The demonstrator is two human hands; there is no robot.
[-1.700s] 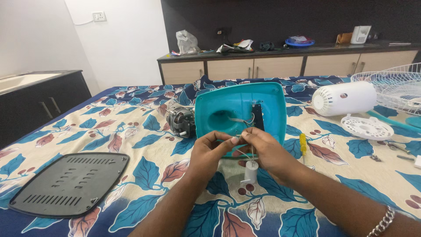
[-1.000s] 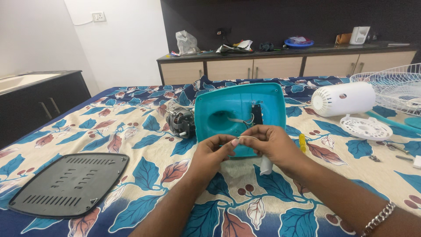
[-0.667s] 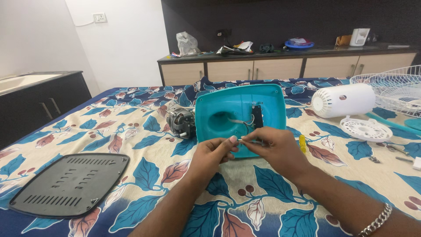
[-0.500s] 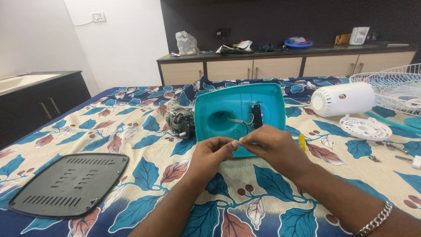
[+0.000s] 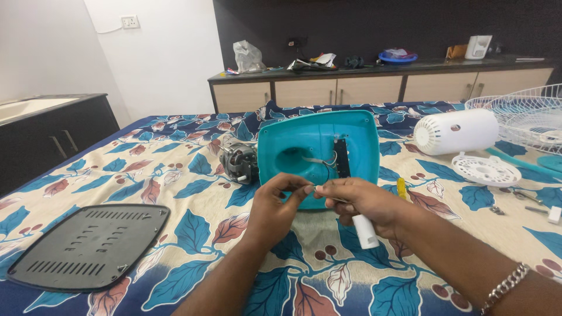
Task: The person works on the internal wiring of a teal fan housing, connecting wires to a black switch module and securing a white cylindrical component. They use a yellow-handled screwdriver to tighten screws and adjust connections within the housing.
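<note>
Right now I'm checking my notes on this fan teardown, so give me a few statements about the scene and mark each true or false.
1. Both hands, left hand and right hand, meet in front of the teal fan base. True.
2. The black vented cover plate lies inside the teal base. False: it lies apart on the bedsheet, to the left.
3. The white motor housing lies on its side. True.
4. The right hand is empty. False: it holds a white-handled tool.
</note>
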